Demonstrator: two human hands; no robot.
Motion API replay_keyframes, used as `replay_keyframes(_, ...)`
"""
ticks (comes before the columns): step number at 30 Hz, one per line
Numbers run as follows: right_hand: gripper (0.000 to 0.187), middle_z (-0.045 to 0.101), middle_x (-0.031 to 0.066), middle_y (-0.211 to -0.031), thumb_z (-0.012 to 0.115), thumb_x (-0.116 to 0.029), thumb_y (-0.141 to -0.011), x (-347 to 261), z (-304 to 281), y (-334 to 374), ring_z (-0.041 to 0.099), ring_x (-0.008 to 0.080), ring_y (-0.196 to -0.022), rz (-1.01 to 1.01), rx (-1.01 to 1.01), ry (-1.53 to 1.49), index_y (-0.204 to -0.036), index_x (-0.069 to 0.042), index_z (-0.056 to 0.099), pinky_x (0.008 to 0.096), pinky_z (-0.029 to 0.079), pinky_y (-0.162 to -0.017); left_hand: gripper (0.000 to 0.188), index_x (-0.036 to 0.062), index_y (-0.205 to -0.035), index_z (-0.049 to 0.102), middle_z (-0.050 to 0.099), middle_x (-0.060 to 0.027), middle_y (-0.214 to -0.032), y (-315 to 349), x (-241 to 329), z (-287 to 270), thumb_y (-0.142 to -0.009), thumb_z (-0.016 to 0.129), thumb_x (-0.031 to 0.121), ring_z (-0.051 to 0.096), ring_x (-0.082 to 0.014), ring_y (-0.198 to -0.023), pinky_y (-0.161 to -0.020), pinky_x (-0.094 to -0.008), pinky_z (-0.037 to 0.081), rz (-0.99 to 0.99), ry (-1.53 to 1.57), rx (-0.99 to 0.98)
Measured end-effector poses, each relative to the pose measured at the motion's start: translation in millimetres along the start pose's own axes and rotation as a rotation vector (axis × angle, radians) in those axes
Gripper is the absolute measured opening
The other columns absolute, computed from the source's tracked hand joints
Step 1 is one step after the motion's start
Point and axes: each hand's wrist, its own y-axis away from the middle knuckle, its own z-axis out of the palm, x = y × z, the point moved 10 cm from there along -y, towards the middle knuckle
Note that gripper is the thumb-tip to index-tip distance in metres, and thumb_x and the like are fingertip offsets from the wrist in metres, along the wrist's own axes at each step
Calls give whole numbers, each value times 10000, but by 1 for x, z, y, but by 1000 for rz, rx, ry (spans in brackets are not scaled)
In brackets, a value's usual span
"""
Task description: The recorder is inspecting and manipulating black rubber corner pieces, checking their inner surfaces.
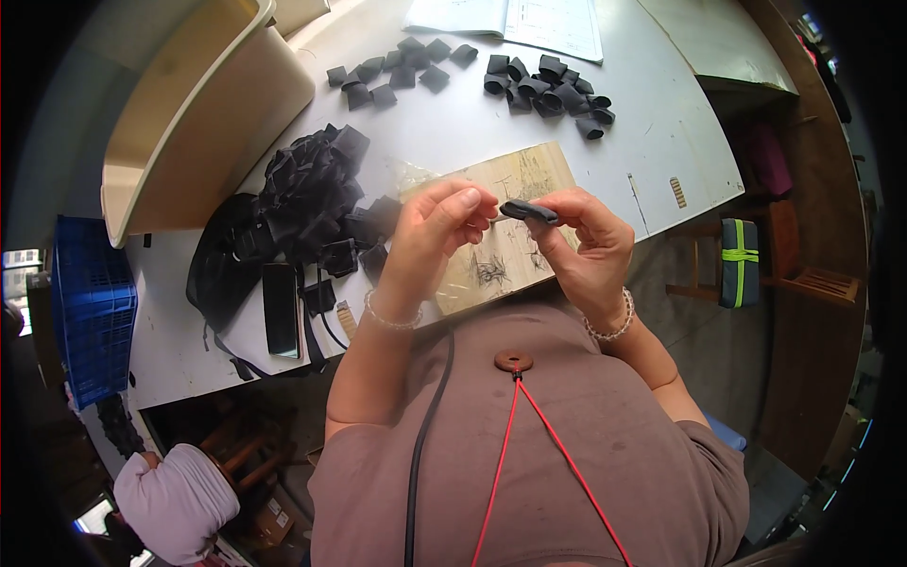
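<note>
My right hand (590,246) pinches a small folded piece of black fabric (529,212) between thumb and fingers, above a wooden board (529,170). Close to its left end is my left hand (444,222), with curled fingers and the thumb drawn in. What the left fingers hold, if anything, is too small to make out. Dark scribble-like marks and thread-like bits show on the board. Left of my left hand lies a large heap of black fabric pieces (312,180). Farther back sit a loose group of flat black pieces (402,68) and a pile of looped ones (553,90).
A beige plastic bin (203,123) stands at the left on the white table (652,142). A phone (281,310) and a black bag (222,260) lie near the front left. An open booklet (529,21) is at the back. A blue crate (90,307) stands beyond the left edge; another person (179,501) sits lower left.
</note>
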Motion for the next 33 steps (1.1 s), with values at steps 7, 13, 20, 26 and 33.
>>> replay_keyframes(7, 101, 603, 34, -770, 581, -7, -828, 52, 20, 17, 561, 76, -656, 553, -56, -610, -926, 10, 599, 211, 470, -577, 206, -1, -919, 605, 581, -21, -760, -3, -8, 13, -878, 603, 201, 498, -63, -641, -552, -179, 402, -98, -166, -105)
replay_keyframes(13, 152, 486, -28, -643, 573, -121, -876, 63, 50, 48, 413, 43, -520, 795, -194, -1103, -1015, -69, 607, 197, 386, -461, 213, 31, -976, 568, 484, 43, -745, 12, -27, 33, -917, 536, 234, 382, -17, -602, -511, -149, 325, -291, 215, -271)
replay_keyframes(20, 143, 413, -37, -533, 525, -98, -894, 59, 64, 52, 308, 33, -346, 829, -281, -1361, -1018, -87, 595, 169, 267, -309, 232, 95, -1035, 548, 432, 119, -622, 33, -53, 52, -951, 441, 283, 326, 20, -438, -372, -112, 268, -506, 879, -350)
replay_keyframes(26, 95, 432, -39, -519, 524, -70, -882, 61, 51, 45, 318, 31, -368, 681, -245, -1147, -950, -49, 588, 185, 262, -331, 314, 72, -1050, 559, 378, 116, -480, 34, -59, 52, -985, 344, 292, 300, 4, -399, -339, -128, 246, -452, 836, -329)
replay_keyframes(33, 103, 482, -21, -606, 557, -7, -832, 47, 37, 24, 418, 29, -450, 616, -248, -736, -934, -4, 570, 177, 340, -398, 200, 88, -1077, 504, 433, 81, -550, 33, -54, 53, -972, 391, 215, 367, -39, -457, -395, -163, 288, -390, 893, -444)
